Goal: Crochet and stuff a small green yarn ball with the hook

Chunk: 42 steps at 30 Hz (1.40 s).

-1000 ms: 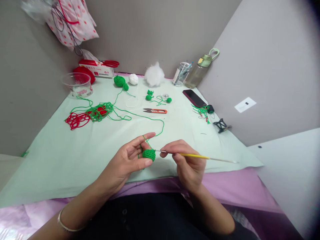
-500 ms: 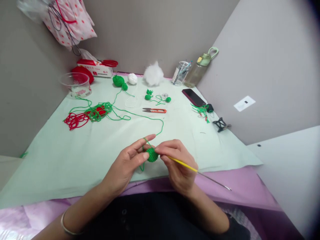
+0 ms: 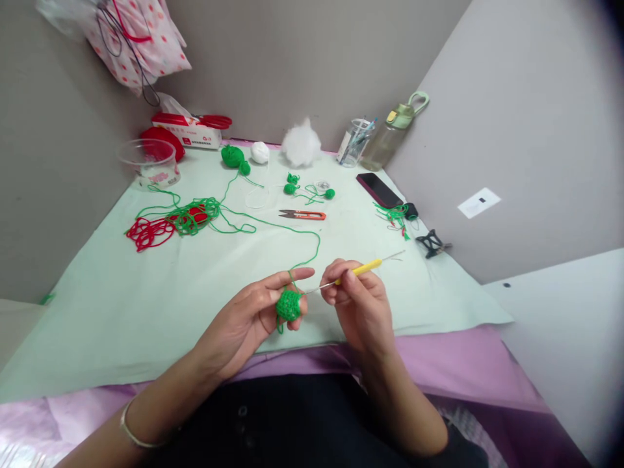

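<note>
From my end I cannot make out the near tip of the yellow-handled hook (image 3: 365, 268), lost at the green crochet piece (image 3: 288, 305), which also covers part of the fingers behind. Piece is rounded, closely stitched, pinched in the left hand (image 3: 251, 315) above the cloth's (image 3: 146, 312) near edge; the right hand (image 3: 363, 309), apart from it, grips the hook.

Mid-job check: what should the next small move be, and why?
Probably catch the green yarn with the tip of the hook. The right hand holds the hook with its front end at the edge of the green crochet piece. The left hand grips that piece, and the yarn runs over its forefinger, close to the tip.
</note>
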Each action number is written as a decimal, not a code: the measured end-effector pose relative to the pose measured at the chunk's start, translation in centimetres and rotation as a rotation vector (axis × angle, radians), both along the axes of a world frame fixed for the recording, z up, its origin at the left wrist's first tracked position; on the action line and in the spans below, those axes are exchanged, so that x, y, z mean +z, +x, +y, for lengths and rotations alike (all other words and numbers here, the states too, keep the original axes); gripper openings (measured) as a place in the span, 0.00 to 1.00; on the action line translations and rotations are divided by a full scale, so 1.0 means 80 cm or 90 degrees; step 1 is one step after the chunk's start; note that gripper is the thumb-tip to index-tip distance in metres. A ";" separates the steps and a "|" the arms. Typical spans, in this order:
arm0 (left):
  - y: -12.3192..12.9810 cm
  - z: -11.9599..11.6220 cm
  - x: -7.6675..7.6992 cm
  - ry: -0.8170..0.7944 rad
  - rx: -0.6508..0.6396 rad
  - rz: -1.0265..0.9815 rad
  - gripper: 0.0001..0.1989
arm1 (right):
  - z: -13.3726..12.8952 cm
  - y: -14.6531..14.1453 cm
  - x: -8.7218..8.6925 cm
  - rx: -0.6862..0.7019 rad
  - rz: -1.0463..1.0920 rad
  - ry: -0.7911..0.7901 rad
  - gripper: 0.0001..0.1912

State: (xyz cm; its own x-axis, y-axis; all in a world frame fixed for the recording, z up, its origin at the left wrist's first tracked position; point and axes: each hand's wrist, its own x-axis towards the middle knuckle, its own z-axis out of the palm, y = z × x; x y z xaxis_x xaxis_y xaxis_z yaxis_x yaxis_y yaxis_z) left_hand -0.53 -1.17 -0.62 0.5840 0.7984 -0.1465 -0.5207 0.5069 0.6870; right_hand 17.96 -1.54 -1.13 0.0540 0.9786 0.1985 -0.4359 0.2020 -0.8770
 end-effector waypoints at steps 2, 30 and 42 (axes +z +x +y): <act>-0.001 0.001 0.000 0.020 -0.003 0.005 0.19 | 0.001 0.003 0.000 0.028 0.018 -0.024 0.09; -0.007 0.000 0.005 0.370 0.133 0.375 0.24 | -0.005 0.000 -0.010 0.085 -0.067 0.034 0.10; -0.012 0.002 0.001 0.388 0.117 0.421 0.22 | -0.014 0.014 0.003 0.043 -0.365 0.209 0.11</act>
